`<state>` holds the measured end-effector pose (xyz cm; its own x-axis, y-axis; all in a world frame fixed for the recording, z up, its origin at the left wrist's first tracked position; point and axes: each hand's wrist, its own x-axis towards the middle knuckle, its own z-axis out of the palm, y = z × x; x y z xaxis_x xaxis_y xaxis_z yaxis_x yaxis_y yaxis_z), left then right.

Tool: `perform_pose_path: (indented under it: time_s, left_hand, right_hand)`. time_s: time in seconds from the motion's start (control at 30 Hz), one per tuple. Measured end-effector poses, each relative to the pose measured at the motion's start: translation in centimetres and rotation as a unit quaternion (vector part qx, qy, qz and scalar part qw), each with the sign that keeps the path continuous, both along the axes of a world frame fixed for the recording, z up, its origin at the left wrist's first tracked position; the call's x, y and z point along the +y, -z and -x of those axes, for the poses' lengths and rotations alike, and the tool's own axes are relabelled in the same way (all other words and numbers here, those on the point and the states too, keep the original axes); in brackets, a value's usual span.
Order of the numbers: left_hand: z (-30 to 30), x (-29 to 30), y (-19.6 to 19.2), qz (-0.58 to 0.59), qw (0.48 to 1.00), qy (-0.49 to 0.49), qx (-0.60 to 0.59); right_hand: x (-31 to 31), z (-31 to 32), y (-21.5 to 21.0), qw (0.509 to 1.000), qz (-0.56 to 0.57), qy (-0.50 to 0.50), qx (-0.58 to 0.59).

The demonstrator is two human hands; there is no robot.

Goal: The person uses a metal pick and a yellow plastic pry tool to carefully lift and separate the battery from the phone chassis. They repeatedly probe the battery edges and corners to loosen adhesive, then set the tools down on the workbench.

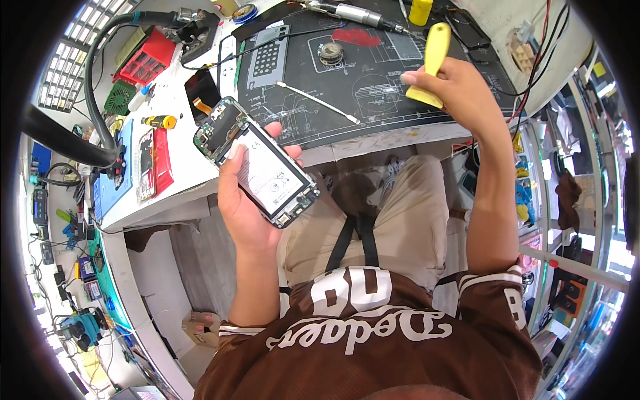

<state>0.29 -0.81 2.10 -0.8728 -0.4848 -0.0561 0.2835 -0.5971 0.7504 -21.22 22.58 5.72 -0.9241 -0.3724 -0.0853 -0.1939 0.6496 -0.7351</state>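
Note:
My left hand (pixel 241 200) is closed around an opened smartphone (pixel 267 167), held tilted in front of the table's edge. Its back is off, so the white battery and the dark circuit board at the upper end show. My thumb lies across the battery and my fingertips curl round the far side. Up at the right, my right hand (pixel 460 90) grips a yellow flat-bladed pry tool (pixel 435 63), its handle with a hole pointing up and its wide blade down. The tool is well apart from the phone, over the dark work mat (pixel 320 113).
On the mat lie a white double-ended swab (pixel 319 102), a perforated metal plate (pixel 268 57), a small round tin (pixel 330 55) and a pen-shaped power tool (pixel 360 15). Left of it are a yellow screwdriver (pixel 160 122), a red phone part (pixel 160 163) and a black bendy arm (pixel 73 140).

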Motion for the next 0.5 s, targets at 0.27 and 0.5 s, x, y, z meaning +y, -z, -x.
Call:
perform_pose_path:
  time_s: [0.27, 0.5]
  left_hand:
    - [0.5, -1.2, 0.5, -0.09, 0.996, 0.019, 0.021]
    - [0.8, -2.4, 0.7, -0.04, 0.999, 0.001, 0.033]
  right_hand:
    - [-2.7, 0.6, 1.4, 0.946, -0.087, 0.012, 0.312]
    - [-8.5, -5.8, 5.1, 0.881, -0.017, -0.218, 0.419]
